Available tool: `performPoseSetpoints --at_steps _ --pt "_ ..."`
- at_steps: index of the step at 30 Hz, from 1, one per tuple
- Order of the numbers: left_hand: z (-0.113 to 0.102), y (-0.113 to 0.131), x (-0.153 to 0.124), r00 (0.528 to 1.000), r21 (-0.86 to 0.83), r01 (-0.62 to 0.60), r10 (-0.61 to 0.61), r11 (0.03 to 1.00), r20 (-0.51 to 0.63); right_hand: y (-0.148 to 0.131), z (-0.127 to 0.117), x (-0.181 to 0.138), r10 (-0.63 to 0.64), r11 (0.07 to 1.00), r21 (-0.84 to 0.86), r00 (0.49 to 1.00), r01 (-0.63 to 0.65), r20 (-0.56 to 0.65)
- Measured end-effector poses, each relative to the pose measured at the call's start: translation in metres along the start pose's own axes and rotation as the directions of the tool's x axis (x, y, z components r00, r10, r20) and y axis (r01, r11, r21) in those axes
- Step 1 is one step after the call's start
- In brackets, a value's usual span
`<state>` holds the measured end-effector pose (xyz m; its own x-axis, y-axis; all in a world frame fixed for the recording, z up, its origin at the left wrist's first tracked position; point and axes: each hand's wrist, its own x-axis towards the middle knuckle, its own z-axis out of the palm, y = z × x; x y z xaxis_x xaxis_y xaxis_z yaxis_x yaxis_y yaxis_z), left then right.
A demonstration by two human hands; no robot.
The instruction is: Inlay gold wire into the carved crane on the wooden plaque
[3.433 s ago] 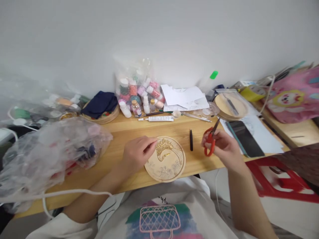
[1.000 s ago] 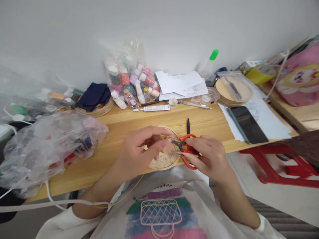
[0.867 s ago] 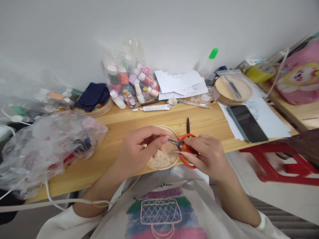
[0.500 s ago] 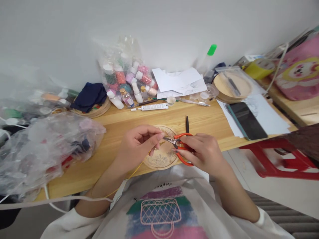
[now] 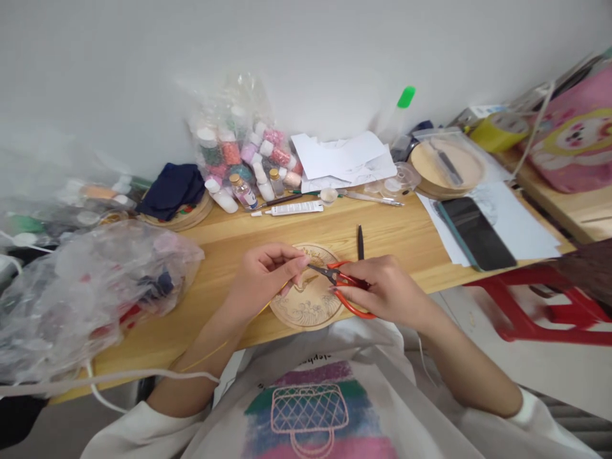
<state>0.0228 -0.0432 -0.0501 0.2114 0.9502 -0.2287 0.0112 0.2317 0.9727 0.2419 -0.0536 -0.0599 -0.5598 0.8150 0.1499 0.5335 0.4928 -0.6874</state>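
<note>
My left hand is closed, thumb and fingertips pinched together on a thin yellow thread. The thread trails down across my left forearm. Orange-handled scissors are in my right hand, whose fingers wrap the loops. Their tips point left and reach the pinched left fingertips. Whether the blades touch the thread I cannot make out. Beneath both hands lies a round pale disc with a wave pattern drawn on it and a gold-coloured part near its top, partly covered by my hands.
A black pen lies beyond the scissors. Farther back are a glue tube, small bottles and bagged bead jars. Plastic bags fill the left side. A phone rests on papers at right, above a red stool.
Both hands have shifted slightly left with the scissors, whose blades now look closer together. More of the disc shows between them. The yellow thread lies higher across my forearm.
</note>
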Motion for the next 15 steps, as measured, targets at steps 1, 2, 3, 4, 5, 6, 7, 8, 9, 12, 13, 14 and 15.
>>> performPoseSetpoints --at_steps 1,2,3,4,5,6,7,8,9,12,13,14,15 --pt "0.0001 0.0007 -0.0004 1.0 -0.005 -0.004 0.004 1.0 0.009 -0.0007 -0.0012 0.0001 0.007 1.0 0.022 1.0 -0.008 0.016" --pt "0.0003 0.0015 -0.0009 1.0 -0.007 -0.003 0.003 1.0 0.013 -0.0014 -0.0022 0.0 0.018 0.999 0.043 0.999 -0.019 0.031" --pt "0.0007 0.0022 -0.0012 1.0 -0.008 -0.001 0.001 1.0 0.015 -0.0019 -0.0029 -0.0002 0.027 0.997 0.066 0.999 -0.03 0.041" --pt "0.001 0.0027 -0.0015 1.0 -0.008 0.002 -0.002 1.0 0.016 -0.0023 -0.0032 -0.0005 0.036 0.995 0.088 0.998 -0.04 0.047" --pt "0.0014 0.0029 -0.0017 1.0 -0.007 0.006 -0.006 1.0 0.018 -0.0024 -0.0032 -0.0009 0.047 0.993 0.109 0.998 -0.053 0.051" --pt "0.0016 0.0028 -0.0016 1.0 -0.005 0.007 -0.007 1.0 0.023 -0.0023 -0.0028 -0.0014 0.06 0.989 0.13 0.997 -0.066 0.051" --pt "0.0018 0.0021 -0.0014 1.0 -0.003 0.009 -0.009 1.0 0.029 -0.002 -0.0021 -0.0019 0.071 0.986 0.15 0.996 -0.078 0.049" --pt "0.0018 0.0009 -0.0009 0.999 0.001 0.011 -0.011 1.0 0.038 -0.0015 -0.0014 -0.0022 0.08 0.982 0.168 0.996 -0.087 0.048" --pt "0.0017 -0.0007 0.0 0.999 0.008 0.016 -0.017 1.0 0.046 -0.001 -0.0006 -0.0024 0.088 0.979 0.182 0.995 -0.095 0.048" --pt "0.0012 -0.0059 0.0042 0.998 0.025 0.036 -0.037 0.999 0.055 0.0006 0.0002 -0.0018 0.105 0.975 0.19 0.993 -0.114 0.057" --pt "0.0011 -0.0068 0.0057 0.997 0.024 0.046 -0.047 0.999 0.058 0.0008 -0.0001 -0.0012 0.111 0.976 0.182 0.992 -0.12 0.059" --pt "0.001 -0.0069 0.0071 0.997 0.018 0.052 -0.053 0.998 0.063 0.0007 -0.0008 -0.0006 0.115 0.977 0.172 0.992 -0.124 0.056" --pt "0.0009 -0.0059 0.0079 0.996 0.01 0.06 -0.06 0.998 0.072 0.0004 -0.0017 0.0 0.118 0.979 0.162 0.992 -0.124 0.049"
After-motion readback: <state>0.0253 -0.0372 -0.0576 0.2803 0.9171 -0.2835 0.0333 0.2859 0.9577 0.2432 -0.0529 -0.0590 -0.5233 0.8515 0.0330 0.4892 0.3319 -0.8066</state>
